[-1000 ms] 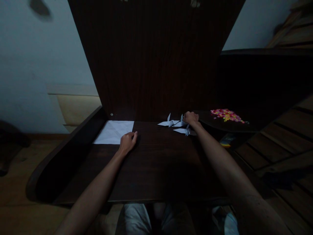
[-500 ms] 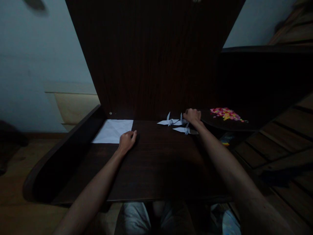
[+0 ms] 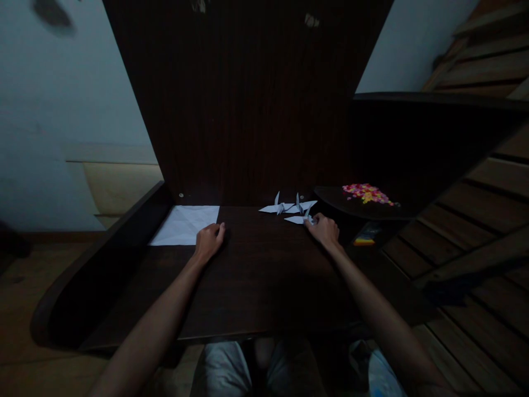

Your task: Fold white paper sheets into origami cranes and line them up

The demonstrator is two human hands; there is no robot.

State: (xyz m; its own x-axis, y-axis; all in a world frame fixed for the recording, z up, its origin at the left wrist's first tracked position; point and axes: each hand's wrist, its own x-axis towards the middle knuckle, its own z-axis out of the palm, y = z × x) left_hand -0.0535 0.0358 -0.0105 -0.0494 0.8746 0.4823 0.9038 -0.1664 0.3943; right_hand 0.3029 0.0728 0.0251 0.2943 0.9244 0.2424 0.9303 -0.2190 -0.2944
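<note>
On the dark wooden desk (image 3: 248, 286), several folded white paper cranes stand close together near the back panel. Two of them, a left crane (image 3: 281, 208) and a right crane (image 3: 306, 206), form the rear row. My right hand (image 3: 324, 229) has its thumb and fingers pinched on the front paper crane (image 3: 294, 220), covering that crane's right part. A creased sheet of white paper (image 3: 182, 223) lies flat at the left. My left hand (image 3: 210, 241) rests curled on the sheet's lower right corner, with nothing seen in its fingers.
A small pile of pink, red and yellow pieces (image 3: 367, 193) sits on the rounded side shelf (image 3: 330, 197) at the right. Below it is a yellow-edged item (image 3: 364, 241). A raised side board (image 3: 103, 264) bounds the desk at the left; the tall back panel (image 3: 248, 110) stands behind.
My right hand has moved from the right rear crane toward me and pinched the front crane. My left hand stays at the paper's corner. The view has shifted slightly.
</note>
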